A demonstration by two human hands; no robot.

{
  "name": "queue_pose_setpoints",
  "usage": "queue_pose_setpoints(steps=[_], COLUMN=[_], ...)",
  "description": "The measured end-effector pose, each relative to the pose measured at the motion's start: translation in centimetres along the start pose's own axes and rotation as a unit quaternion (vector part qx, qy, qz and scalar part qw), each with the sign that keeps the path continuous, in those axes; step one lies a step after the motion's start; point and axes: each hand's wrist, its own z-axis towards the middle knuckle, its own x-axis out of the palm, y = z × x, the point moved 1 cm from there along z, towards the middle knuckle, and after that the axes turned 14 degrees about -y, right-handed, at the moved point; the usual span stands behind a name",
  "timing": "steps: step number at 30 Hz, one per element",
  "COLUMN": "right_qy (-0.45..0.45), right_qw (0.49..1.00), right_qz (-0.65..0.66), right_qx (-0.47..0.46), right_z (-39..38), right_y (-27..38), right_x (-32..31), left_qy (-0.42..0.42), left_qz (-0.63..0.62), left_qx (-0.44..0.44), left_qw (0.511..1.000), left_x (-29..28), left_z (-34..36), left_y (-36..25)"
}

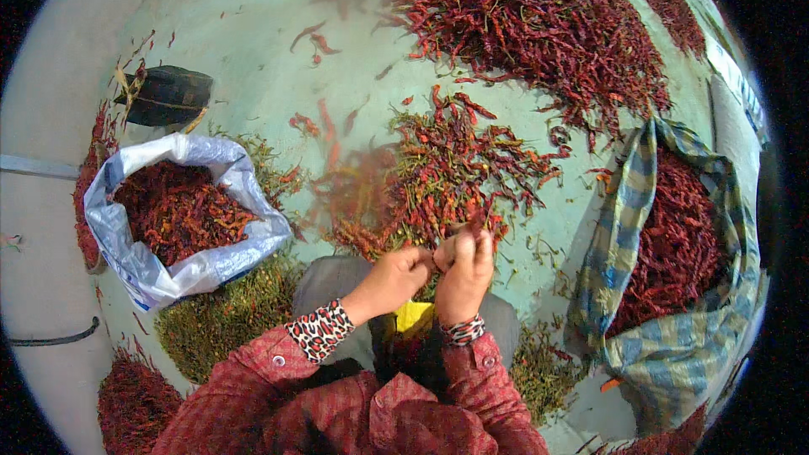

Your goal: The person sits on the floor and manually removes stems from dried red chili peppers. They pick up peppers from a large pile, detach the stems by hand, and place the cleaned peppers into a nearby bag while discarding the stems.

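**Dried red chillies worked at the fingertips over a loose heap**

Both hands are brought together low over the near edge of a loose heap of dried red chillies (472, 164), spread on the pale green floor (261, 42) in front of the knees. The thumb and forefinger of the left hand (389, 285) are pressed together; whether a stalk is pinched there cannot be told. The fingers of the right hand (463, 271) are curled inward, and what appears to be a chilli (479, 219) is grasped at their tips, blurred.

The step seems to be the nipping-off of stalks. It would be best done with the pod held lightly near its cap and the stalk gripped close to the join, so that a short twist is enough. Pods as dry as these look are probably easily cracked, so squeezing should be avoided, and stalks should be kept apart from clean pods.

The chillies are seen to be thin, wrinkled and curved, dark red to orange-red, with straw-green stalks mixed among them. More are held in the white sack (164, 274) at the left and the checked sack (674, 362) at the right.
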Motion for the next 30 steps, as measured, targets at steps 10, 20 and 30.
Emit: queue_pose_setpoints(steps=[10, 20, 30], right_qy=[0.048, 0.015, -0.048], right_qw=[0.980, 0.948, 0.946], right_qz=[0.103, 0.119, 0.128], right_qx=[0.163, 0.295, 0.293], right_z=[13.3, 14.7, 16.0], right_y=[-5.8, -9.8, -9.4], right_x=[2.2, 3.2, 2.2], left_qy=[0.310, -0.296, -0.234], left_qz=[0.537, 0.565, 0.277], left_qx=[0.378, 0.270, 0.149], left_qw=[0.687, 0.721, 0.920], left_x=[-5.1, -7.6, -8.0], left_z=[18.7, 48.2, 36.0], left_y=[-1.7, -7.4, -3.4])
